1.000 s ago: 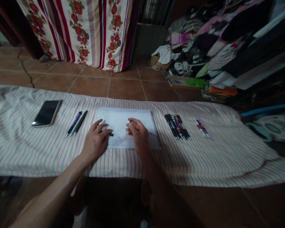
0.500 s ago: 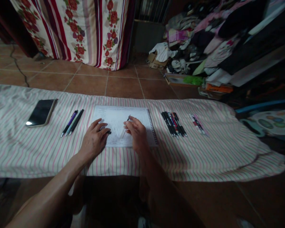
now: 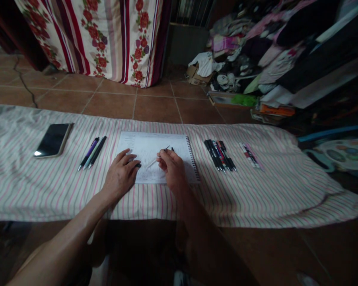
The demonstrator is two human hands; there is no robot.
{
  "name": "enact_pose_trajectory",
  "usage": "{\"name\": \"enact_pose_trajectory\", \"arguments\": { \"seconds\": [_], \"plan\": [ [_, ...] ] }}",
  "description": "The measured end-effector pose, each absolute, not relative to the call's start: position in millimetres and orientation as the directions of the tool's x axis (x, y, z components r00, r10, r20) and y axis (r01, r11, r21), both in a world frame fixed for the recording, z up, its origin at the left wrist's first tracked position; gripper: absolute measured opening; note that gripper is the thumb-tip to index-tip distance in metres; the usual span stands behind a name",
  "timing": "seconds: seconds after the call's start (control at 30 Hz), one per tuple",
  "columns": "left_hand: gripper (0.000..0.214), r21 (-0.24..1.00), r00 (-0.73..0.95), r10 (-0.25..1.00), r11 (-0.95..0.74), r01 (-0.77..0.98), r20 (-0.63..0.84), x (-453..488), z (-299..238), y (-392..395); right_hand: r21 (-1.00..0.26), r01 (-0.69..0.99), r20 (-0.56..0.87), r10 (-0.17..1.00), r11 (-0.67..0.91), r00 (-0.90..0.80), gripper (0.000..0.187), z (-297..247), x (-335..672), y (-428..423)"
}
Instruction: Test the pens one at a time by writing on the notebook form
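Note:
A spiral notebook with writing on its page lies on the striped cloth, under both hands. My right hand pinches a thin, pale pen refill above the page, slanted from lower left to upper right. A small dark tip pokes out behind those fingers; what it belongs to is hidden. My left hand rests at the notebook's left side, fingers curled over a black pen part whose end shows by the thumb. The rest of that piece is covered.
Left of the notebook lie three pens and a phone. To its right are a bundle of several pens and a smaller pen group. The striped cloth covers the surface; beyond are a floral curtain and piled clothes.
The refill in my right hand has tilted flatter, its upper end swinging right. My left hand stays almost in place. The whole view has shifted slightly.

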State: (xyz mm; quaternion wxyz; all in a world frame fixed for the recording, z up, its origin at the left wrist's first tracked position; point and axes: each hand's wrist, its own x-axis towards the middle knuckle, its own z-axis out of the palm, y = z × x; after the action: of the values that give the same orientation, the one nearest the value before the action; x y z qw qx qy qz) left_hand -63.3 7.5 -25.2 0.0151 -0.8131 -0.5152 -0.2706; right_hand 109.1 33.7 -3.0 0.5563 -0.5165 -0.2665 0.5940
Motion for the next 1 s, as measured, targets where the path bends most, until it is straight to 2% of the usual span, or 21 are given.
{"name": "enact_pose_trajectory", "arguments": {
  "seconds": [0.17,0.37,0.53,0.7,0.87,1.0],
  "plan": [
    [0.021,0.267,0.313,0.824,-0.472,0.840,0.472,-62.9,-25.9,8.4,-0.856,-0.463,-0.320,0.939,-0.230,0.123,0.019,-5.5,108.0,34.3],
    [0.020,0.261,0.315,0.818,-0.477,0.839,0.482,-61.8,-26.0,9.1,-0.788,-0.544,-0.389,0.918,-0.289,0.076,0.009,-5.2,106.9,34.5],
    [0.018,0.287,0.306,0.805,-0.493,0.821,0.508,-60.6,-25.5,10.9,-0.788,-0.550,-0.388,0.917,-0.278,0.092,0.010,-5.9,107.8,35.5],
    [0.019,0.342,0.265,0.808,-0.487,0.804,0.526,-60.2,-20.4,11.4,-0.795,-0.554,-0.381,0.914,-0.247,0.138,0.009,-7.5,110.2,37.5],
    [0.023,0.429,0.142,0.853,-0.387,0.816,0.502,-63.3,-10.7,8.4,-0.794,-0.564,-0.364,0.920,-0.227,0.142,0.009,-7.2,112.6,38.1],
    [0.021,0.507,0.156,0.826,-0.469,0.723,0.541,-62.1,-1.9,5.5,-0.800,-0.560,-0.360,0.918,-0.214,0.163,0.011,-6.7,112.4,38.4]
  ]
}}
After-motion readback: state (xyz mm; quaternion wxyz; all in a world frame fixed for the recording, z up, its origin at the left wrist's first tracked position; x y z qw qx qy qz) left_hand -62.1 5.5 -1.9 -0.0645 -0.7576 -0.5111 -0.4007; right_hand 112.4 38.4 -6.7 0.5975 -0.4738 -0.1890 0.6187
